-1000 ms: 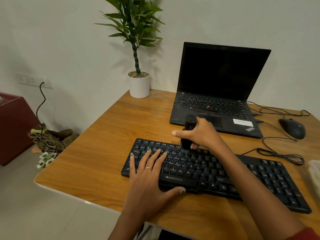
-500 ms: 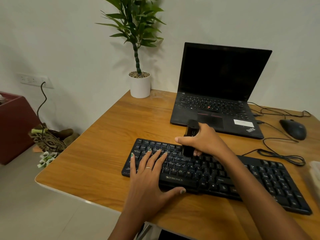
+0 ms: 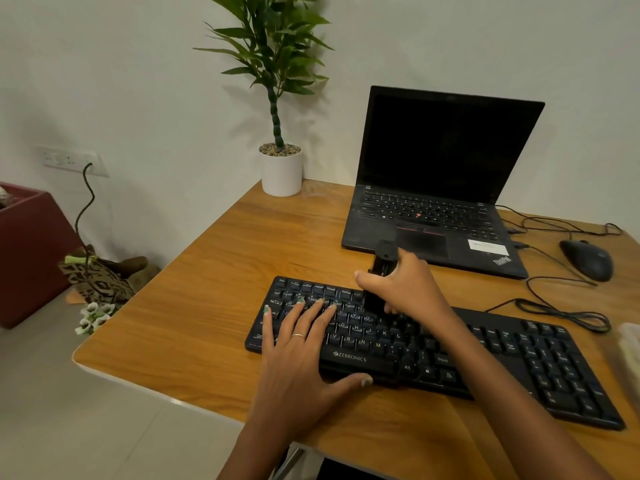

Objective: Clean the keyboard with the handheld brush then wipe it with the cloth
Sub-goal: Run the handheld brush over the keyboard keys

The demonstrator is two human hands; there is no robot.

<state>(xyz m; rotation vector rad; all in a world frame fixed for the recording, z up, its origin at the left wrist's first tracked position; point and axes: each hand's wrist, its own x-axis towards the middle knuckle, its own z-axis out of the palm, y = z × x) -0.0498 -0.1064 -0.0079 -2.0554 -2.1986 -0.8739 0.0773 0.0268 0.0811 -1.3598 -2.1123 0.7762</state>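
A black keyboard (image 3: 519, 362) lies along the near edge of the wooden desk (image 3: 214, 306). My left hand (image 3: 298, 355) rests flat on its left half, fingers straight over the keys and thumb at the front edge. My right hand (image 3: 408, 289) grips a black handheld brush (image 3: 381, 268), held upright with its lower end on the upper key rows near the keyboard's middle. A pale cloth (image 3: 628, 344) shows only partly at the right edge of the view.
An open black laptop (image 3: 440, 188) stands behind the keyboard. A black mouse (image 3: 587, 259) and loose cables (image 3: 561, 310) lie at the right. A white potted plant (image 3: 281, 171) sits at the desk's back corner. The desk's left edge drops to the floor.
My right hand has slid the brush a short way to the right along the upper key rows. My left hand has stayed flat on the keyboard.
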